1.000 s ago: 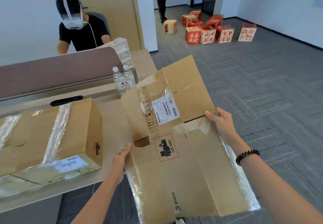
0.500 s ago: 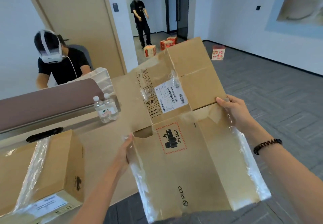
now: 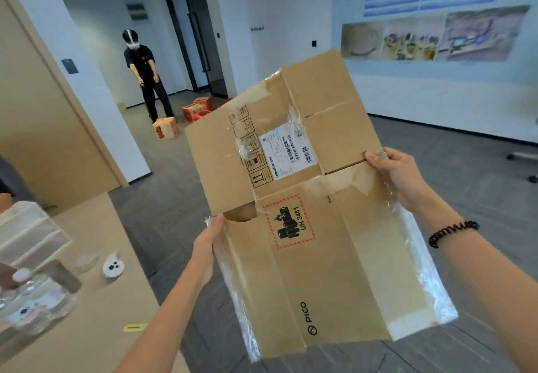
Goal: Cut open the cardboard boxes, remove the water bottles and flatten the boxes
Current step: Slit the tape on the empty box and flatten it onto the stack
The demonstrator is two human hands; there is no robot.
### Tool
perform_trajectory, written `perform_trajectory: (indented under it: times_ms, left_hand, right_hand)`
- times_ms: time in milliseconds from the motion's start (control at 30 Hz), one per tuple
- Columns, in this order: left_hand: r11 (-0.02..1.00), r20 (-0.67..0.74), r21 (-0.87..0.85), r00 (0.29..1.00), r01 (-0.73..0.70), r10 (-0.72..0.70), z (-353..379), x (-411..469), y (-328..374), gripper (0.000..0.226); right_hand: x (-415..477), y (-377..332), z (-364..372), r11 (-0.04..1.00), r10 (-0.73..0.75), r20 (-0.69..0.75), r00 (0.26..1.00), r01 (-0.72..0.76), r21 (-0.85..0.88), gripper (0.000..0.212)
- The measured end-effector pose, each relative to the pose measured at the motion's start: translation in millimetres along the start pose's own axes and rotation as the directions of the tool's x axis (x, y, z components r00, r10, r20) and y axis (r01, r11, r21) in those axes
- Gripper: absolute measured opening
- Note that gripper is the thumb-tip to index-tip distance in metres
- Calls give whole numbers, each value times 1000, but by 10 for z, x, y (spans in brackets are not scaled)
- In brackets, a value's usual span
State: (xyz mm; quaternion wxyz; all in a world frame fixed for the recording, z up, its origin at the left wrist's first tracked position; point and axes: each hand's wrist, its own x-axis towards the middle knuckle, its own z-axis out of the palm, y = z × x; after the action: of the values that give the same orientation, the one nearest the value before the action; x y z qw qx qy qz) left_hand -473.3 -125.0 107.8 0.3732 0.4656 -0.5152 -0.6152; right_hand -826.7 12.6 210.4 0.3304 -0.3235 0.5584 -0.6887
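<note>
flattened cardboard box [image 3: 305,203] fills centre and lower right of the frame, held up over the floor. left hand [image 3: 208,241] on its left edge, right hand [image 3: 398,177] on its right edge. table [image 3: 96,314] at lower left, water bottles [image 3: 32,299] on it at the far left edge. small boxes [image 3: 166,128] on the floor behind, upper centre-left, beside a standing person [image 3: 145,75].

A grey carpet-tile floor [image 3: 436,151] runs to a white wall [image 3: 407,95]. Posters [image 3: 436,34] hang on that wall; a dark doorway [image 3: 189,46] opens left of it.
</note>
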Motion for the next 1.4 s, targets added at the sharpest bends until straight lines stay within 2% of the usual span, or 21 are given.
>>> perform_trajectory:
  times_ms: [100, 267, 433, 467, 567, 600, 833, 933, 1133, 1233, 1267, 1367, 1400]
  left_hand:
    - [999, -5, 27, 1000, 29, -28, 743, 495, 123, 40]
    - [999, 140, -8, 990, 36, -35, 1975, 1112, 290, 42]
    - [999, 276, -19, 960, 48, -41, 3125, 1463, 414, 44]
    - [998, 294, -14, 954, 69, -62, 3362, 1527, 426, 49]
    - [992, 357, 3, 927, 126, -119, 4023, 1793, 395, 87]
    - [990, 383, 9, 914, 144, -137, 4257, 1876, 390, 92]
    - [989, 490, 77, 859, 124, -146, 5890, 2455, 494, 39]
    - [990, 567, 91, 812, 106, -139, 6523, 2648, 522, 16]
    - [980, 663, 170, 724, 106, -193, 7664, 2882, 472, 27]
    - [972, 695, 209, 683, 107, -225, 8388, 2922, 411, 45]
    - [970, 708, 220, 667, 102, -231, 8645, 2951, 366, 50]
    - [970, 728, 234, 651, 59, -215, 9359, 2973, 250, 42]
    - [972, 730, 227, 648, 69, -216, 9611, 2980, 228, 47]
  right_hand:
    - [278, -100, -633, 1000, -4, -128, 992, 6, 17, 6]
    - [549, -253, -1668, 1000, -25, -323, 946, 22, -13, 11]
    - [606, -307, -2556, 999, -45, -508, 860, 33, -34, 9]
    - [622, -304, -2728, 999, -49, -541, 839, 38, -32, 9]
    - [691, -275, -3174, 999, -52, -632, 773, 31, -44, 8]
    - [742, -256, -3336, 999, -51, -659, 751, 30, -44, 6]
    - [1340, -219, -4336, 997, -69, -795, 602, 16, -74, 7]
    - [1554, -188, -4770, 997, -83, -834, 545, 45, -69, 10]
    - [1733, -145, -5514, 998, -63, -909, 411, 35, -53, 18]
    - [1841, -119, -6047, 999, -52, -938, 343, 12, -51, 27]
    - [1885, -116, -6258, 999, -50, -944, 327, 5, -51, 25]
    - [2059, -133, -6862, 998, -59, -952, 301, -7, -64, 20]
    - [2132, -148, -7084, 998, -61, -952, 301, -5, -66, 22]
